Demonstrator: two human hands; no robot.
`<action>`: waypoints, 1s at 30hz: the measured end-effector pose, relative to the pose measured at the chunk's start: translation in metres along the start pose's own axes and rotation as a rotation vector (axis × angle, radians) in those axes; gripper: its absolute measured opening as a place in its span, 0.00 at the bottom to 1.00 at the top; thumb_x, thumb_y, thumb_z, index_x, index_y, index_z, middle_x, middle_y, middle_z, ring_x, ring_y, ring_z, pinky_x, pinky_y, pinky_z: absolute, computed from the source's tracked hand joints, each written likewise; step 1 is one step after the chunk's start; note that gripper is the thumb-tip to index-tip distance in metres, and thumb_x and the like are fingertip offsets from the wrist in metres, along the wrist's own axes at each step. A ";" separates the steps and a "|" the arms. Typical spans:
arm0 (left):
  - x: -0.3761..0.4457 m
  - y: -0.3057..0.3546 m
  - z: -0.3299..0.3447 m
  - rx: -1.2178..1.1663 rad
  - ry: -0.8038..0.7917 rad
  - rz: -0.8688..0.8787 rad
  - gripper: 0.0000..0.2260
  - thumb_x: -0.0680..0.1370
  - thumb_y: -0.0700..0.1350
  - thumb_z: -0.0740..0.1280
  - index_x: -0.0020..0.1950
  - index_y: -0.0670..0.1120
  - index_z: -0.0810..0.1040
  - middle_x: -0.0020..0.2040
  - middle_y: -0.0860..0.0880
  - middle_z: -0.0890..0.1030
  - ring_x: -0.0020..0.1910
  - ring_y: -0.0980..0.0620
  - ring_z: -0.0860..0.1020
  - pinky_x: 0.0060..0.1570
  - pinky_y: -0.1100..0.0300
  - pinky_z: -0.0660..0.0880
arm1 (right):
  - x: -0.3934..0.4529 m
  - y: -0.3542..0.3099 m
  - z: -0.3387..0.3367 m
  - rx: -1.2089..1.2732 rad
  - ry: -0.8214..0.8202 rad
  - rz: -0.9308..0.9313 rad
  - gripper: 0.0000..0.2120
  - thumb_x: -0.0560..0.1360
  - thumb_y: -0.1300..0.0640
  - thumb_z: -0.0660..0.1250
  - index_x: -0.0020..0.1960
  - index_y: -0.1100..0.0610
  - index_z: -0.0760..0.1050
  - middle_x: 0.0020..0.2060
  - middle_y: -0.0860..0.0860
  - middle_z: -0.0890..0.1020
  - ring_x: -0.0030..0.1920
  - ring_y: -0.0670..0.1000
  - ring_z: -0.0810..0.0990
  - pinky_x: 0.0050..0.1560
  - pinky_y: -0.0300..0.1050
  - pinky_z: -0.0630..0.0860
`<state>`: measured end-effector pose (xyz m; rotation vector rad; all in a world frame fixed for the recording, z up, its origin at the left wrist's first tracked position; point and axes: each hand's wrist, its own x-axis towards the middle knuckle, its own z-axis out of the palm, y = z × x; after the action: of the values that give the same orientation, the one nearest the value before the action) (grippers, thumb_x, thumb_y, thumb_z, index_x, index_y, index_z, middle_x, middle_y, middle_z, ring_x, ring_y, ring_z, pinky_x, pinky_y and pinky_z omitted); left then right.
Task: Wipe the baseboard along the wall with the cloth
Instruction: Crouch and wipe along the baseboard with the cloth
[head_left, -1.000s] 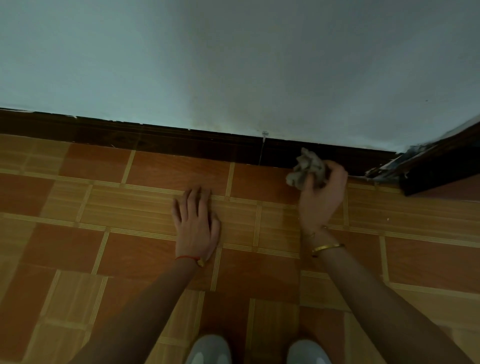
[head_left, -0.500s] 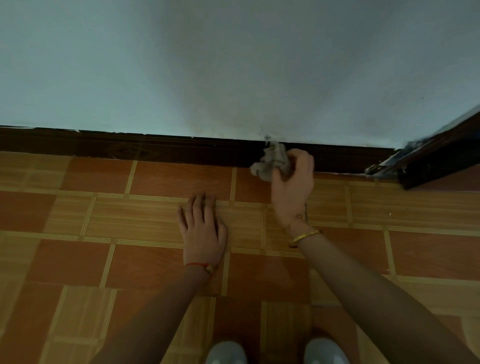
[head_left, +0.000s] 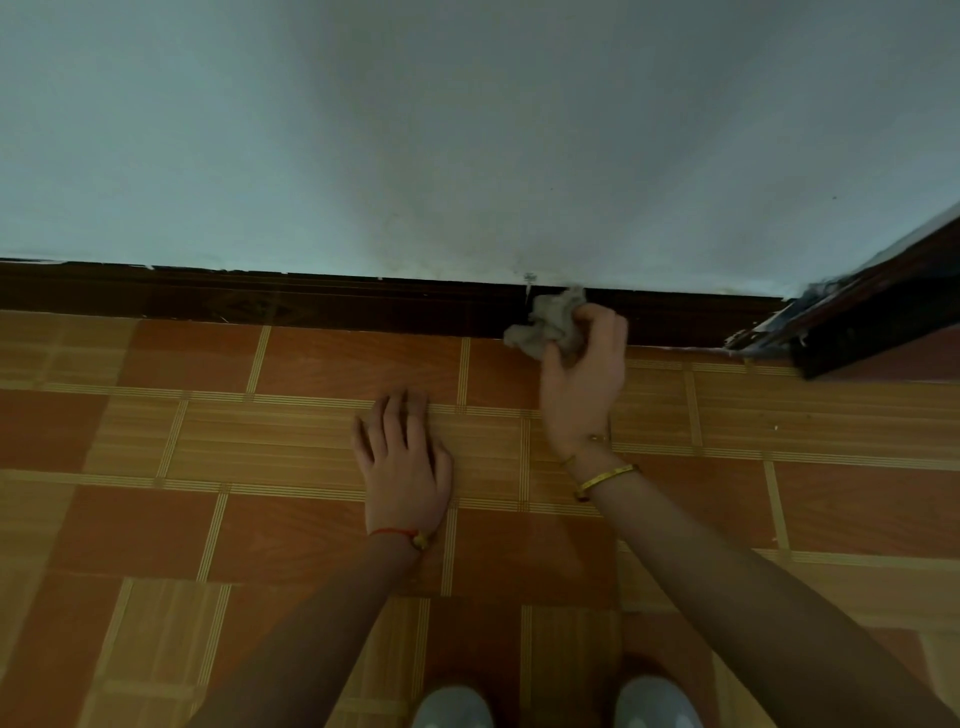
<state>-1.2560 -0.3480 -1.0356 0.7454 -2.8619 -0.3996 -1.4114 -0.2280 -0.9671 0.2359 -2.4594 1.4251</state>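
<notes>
The dark baseboard ran under the pale wall. Below it, the left hand lay flat and empty on the tiled floor. The right hand bunched the grey cloth against the baseboard; the cloth looked soft and light, best gripped wadded. The fingertips were buried in it, and the dim light probably hid any dust.

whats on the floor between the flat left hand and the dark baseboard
Head view: only bare orange and tan tiled floor lies between the flat left hand and the dark brown wooden baseboard. The crumpled grey cloth sits off to the right.
</notes>
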 end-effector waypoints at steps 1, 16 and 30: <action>0.000 0.000 0.000 0.001 -0.002 0.001 0.26 0.80 0.51 0.55 0.76 0.42 0.69 0.75 0.40 0.69 0.76 0.38 0.64 0.76 0.34 0.54 | -0.004 -0.003 0.006 0.001 -0.064 -0.035 0.17 0.67 0.70 0.68 0.55 0.62 0.72 0.52 0.56 0.74 0.52 0.52 0.75 0.49 0.41 0.75; 0.000 -0.002 0.000 -0.013 -0.004 0.002 0.26 0.81 0.51 0.54 0.76 0.41 0.69 0.75 0.40 0.69 0.76 0.38 0.64 0.76 0.33 0.55 | 0.012 0.018 -0.012 -0.006 0.184 0.097 0.14 0.68 0.71 0.69 0.52 0.64 0.73 0.51 0.57 0.76 0.48 0.41 0.72 0.47 0.23 0.70; 0.001 -0.003 0.000 0.000 -0.007 0.013 0.26 0.80 0.51 0.55 0.77 0.43 0.67 0.75 0.41 0.68 0.76 0.39 0.64 0.76 0.34 0.55 | -0.009 -0.016 0.035 -0.020 -0.249 -0.160 0.15 0.68 0.70 0.67 0.53 0.60 0.73 0.51 0.54 0.74 0.51 0.53 0.75 0.48 0.46 0.77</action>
<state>-1.2552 -0.3509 -1.0365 0.7264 -2.8716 -0.4011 -1.4040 -0.2664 -0.9740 0.6251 -2.5775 1.3750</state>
